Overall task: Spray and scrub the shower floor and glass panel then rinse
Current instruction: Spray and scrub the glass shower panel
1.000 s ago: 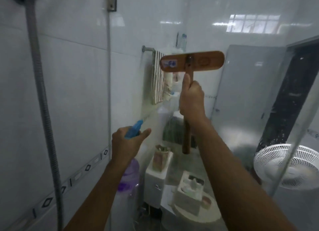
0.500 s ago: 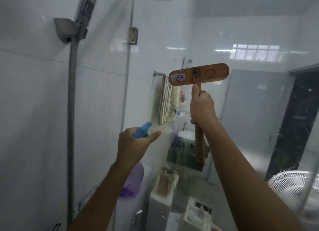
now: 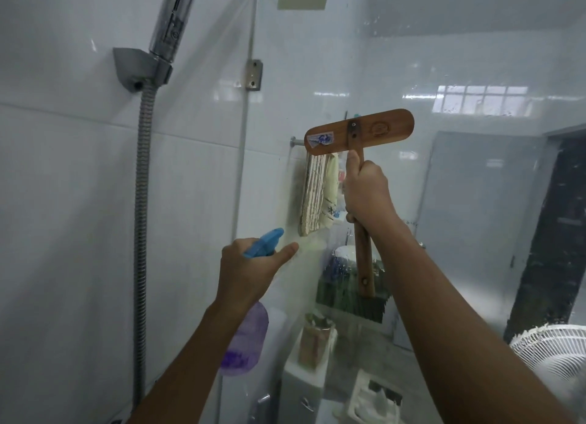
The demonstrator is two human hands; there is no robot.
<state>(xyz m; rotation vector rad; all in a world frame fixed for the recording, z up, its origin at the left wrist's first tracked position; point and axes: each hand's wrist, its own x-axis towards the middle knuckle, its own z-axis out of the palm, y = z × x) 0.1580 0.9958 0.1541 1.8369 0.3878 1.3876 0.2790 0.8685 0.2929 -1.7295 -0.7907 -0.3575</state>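
The right hand (image 3: 367, 192), at centre frame, has its fingers clenched round the upright handle of the wooden brush (image 3: 360, 131); the brush head sits just above the fist, its long axis nearly level across the frame, tilted a little up to the right; its back faces the camera, so the bristles face the glass panel (image 3: 475, 201) straight ahead, though whether they touch it I cannot tell. Lower left of centre, the left hand (image 3: 245, 265) grips the neck of the purple spray bottle (image 3: 244, 338), with the blue nozzle aimed up and right at the glass below the brush head. The pane looks to be at the spraying stage; the scrub stroke would fall to the right hand, the nearer to the glass.
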